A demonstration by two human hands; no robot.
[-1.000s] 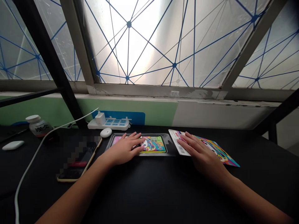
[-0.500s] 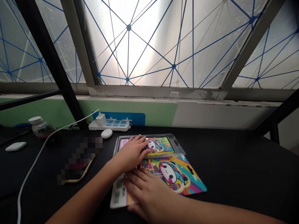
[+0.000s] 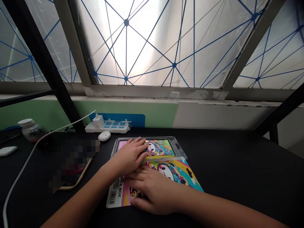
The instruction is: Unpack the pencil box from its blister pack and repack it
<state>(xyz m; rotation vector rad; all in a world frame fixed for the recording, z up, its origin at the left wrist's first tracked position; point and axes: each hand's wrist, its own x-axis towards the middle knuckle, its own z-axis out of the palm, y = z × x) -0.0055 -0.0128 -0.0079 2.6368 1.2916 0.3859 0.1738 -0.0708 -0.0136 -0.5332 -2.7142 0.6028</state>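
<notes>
Nearest, right hand (image 3: 153,190), palm down, thumb spread, resting flat on a card (image 3: 193,179) at the middle of the tabletop (image 3: 242,164). Bright print in teal, yellow and purple, with a cartoon face, a black hang slot toward the right edge, and a white strip down the left edge bearing a barcode and dark lettering. Compared with a second ago, card shifted from right of the case to its near side, right hand along with it; since half a second ago, near right corner lost behind the right forearm. Much of the print covered by fingers; on the strip, "BOX" legible, start of the wording hidden. Hard to tell whether tucked under the case or merely meeting it.

Just beyond, clear plastic case (image 3: 180,147), holding a colourful box (image 3: 161,148) with a similar face. Left hand (image 3: 131,153) spread flat across the case, as a second ago, hiding the box's middle. Right fingertips close by; touching or apart, cannot tell.

Toward the tabletop's left edge, phone (image 3: 76,172), screen blurred by pixelation, and a white object (image 3: 8,151), cut off by the view. Farther, round white object (image 3: 104,136), bottle (image 3: 32,131), lettering hard to read, and, along the tabletop's far edge, power strip (image 3: 108,126). Farthest, window (image 3: 147,44), overbright at centre.
</notes>
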